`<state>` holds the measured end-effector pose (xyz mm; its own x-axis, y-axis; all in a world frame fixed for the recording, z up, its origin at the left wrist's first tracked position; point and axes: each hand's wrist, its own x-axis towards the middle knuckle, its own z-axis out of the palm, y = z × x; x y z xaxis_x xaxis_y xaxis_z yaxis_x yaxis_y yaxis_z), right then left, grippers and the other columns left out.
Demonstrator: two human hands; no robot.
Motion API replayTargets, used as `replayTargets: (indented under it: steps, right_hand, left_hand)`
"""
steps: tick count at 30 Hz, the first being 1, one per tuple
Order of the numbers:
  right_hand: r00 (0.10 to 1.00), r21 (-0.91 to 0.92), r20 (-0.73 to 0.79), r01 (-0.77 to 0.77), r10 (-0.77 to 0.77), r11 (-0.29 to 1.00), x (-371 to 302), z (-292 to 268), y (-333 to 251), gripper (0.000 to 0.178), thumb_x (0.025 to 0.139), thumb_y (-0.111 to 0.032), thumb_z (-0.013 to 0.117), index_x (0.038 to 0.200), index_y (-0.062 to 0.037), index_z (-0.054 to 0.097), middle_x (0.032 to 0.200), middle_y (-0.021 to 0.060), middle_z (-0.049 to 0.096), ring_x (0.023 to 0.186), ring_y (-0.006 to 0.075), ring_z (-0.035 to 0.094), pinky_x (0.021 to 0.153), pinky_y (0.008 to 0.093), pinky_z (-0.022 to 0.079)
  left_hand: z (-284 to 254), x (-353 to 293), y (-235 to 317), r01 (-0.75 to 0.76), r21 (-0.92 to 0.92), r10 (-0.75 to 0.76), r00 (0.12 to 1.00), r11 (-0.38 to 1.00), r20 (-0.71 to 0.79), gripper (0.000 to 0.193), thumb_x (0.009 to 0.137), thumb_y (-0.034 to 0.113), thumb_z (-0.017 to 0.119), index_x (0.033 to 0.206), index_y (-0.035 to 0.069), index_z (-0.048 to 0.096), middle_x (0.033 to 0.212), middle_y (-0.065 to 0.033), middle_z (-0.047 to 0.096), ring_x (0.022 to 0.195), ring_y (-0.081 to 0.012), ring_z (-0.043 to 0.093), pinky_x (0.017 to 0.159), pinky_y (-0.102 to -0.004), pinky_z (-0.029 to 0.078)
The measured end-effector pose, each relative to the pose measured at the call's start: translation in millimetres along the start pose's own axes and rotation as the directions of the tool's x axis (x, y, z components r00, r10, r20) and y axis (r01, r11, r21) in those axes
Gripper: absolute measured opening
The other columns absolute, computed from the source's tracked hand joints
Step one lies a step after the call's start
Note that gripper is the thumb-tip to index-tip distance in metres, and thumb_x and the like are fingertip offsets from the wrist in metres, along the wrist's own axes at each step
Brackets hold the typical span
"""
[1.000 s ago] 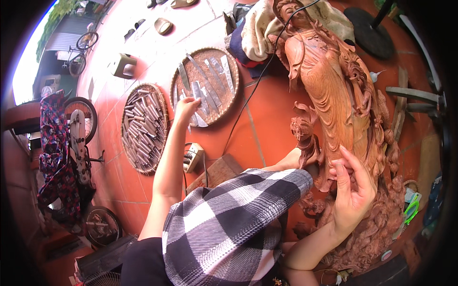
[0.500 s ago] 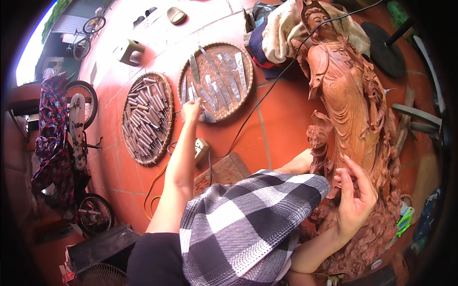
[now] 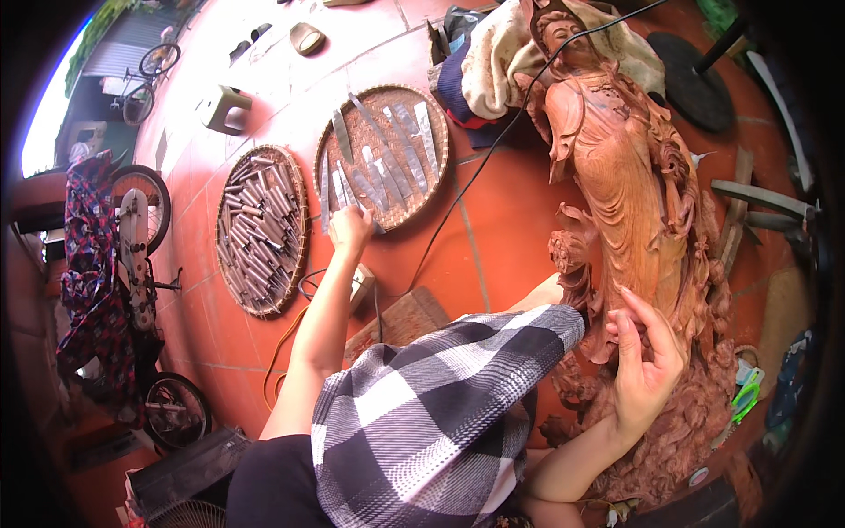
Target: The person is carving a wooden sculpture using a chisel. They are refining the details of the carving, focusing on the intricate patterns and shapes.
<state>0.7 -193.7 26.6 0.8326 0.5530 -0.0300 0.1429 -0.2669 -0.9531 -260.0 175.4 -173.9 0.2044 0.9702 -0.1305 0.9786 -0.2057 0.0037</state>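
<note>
My left hand [image 3: 350, 231] is at the near rim of a round woven tray [image 3: 440, 180], its fingers curled together. Whatever it may hold is hidden. Flat grey metal blades [image 3: 408, 157] lie spread in that tray. To its left, a second woven tray [image 3: 304, 255] is heaped with short brown and grey cylindrical pieces [image 3: 262, 220]. My right hand [image 3: 650, 361] is raised over the lower part of a carved wooden statue [image 3: 629, 185], fingers loosely bent and apart, with nothing visible in it. A black-and-white checked cloth [image 3: 422, 414] fills the space between my forearms.
A black cable [image 3: 493, 145] crosses the tiled floor from the statue's head to a power socket box [image 3: 361, 286]. Beside that lies a wooden board [image 3: 400, 319]. A bicycle [image 3: 145, 211] stands at left, a small stool [image 3: 227, 110] farther off. Bright green scissors [image 3: 748, 394] lie at right.
The whole view has shifted, so the scene sits farther left. My left hand has drawn back slightly toward me, to the tray's near rim. The right hand keeps its bent-finger pose.
</note>
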Motion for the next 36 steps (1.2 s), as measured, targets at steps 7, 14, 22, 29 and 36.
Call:
replayTargets:
  steps: [7,14,22,29,36]
  right_hand:
    - [0.985,-0.026,0.04,0.171,-0.17,0.985,7,3,-10,0.025,0.082,0.0,0.071,0.108,-0.0013,0.07,0.083,0.0119,0.068,0.072,0.0218,0.068,0.064,0.0306,0.053]
    - [0.98,-0.074,0.021,0.2,-0.199,0.977,-1,-8,4,0.028,0.084,-0.007,0.07,0.112,-0.0043,0.068,0.082,0.0094,0.065,0.071,0.0257,0.067,0.062,0.036,0.053]
    - [0.94,-0.109,-0.013,0.336,-0.34,0.935,0,1,-19,0.064,0.076,0.005,0.073,0.136,-0.0121,0.057,0.089,0.0087,0.064,0.074,0.0258,0.066,0.065,0.0368,0.055]
    - [0.771,-0.17,-0.333,0.518,-0.543,0.839,-2,-14,1,0.051,0.083,-0.027,0.073,0.129,-0.0095,0.058,0.102,0.0122,0.064,0.078,0.0269,0.067,0.066,0.0355,0.055]
    - [0.845,0.441,-0.518,0.398,-0.135,0.804,-14,-3,25,0.034,0.091,-0.01,0.068,0.118,0.0064,0.054,0.101,0.0158,0.067,0.084,0.0177,0.07,0.07,0.0297,0.058]
  left_hand:
    - [-17,0,24,-0.033,0.351,-0.05,0.973,0.936,0.224,0.038,0.077,0.028,0.07,0.102,0.0,0.072,0.109,-0.022,0.07,0.104,-0.0369,0.068,0.089,-0.0442,0.054]
    - [-101,-38,36,-0.115,0.387,0.055,0.985,0.915,0.164,0.024,0.067,0.02,0.063,0.071,0.0,0.076,0.07,-0.0167,0.071,0.078,-0.033,0.073,0.08,-0.0373,0.058]
    - [-288,-149,167,-0.762,-0.036,0.723,0.627,0.647,-0.29,0.012,0.082,0.003,0.063,0.093,0.001,0.067,0.061,-0.0094,0.053,0.048,-0.0182,0.05,0.049,-0.0343,0.039]
    - [-314,-211,246,-0.94,0.209,0.962,-0.27,-0.271,0.033,0.033,0.072,0.015,0.079,0.103,0.007,0.072,0.056,0.0015,0.043,0.048,-0.0099,0.05,0.041,-0.0277,0.037]
    - [-288,-200,277,-0.832,-0.493,0.966,-0.233,-0.256,-0.108,0.034,0.073,0.026,0.083,0.1,0.008,0.073,0.055,0.0012,0.054,0.045,-0.0124,0.053,0.042,-0.0275,0.038]
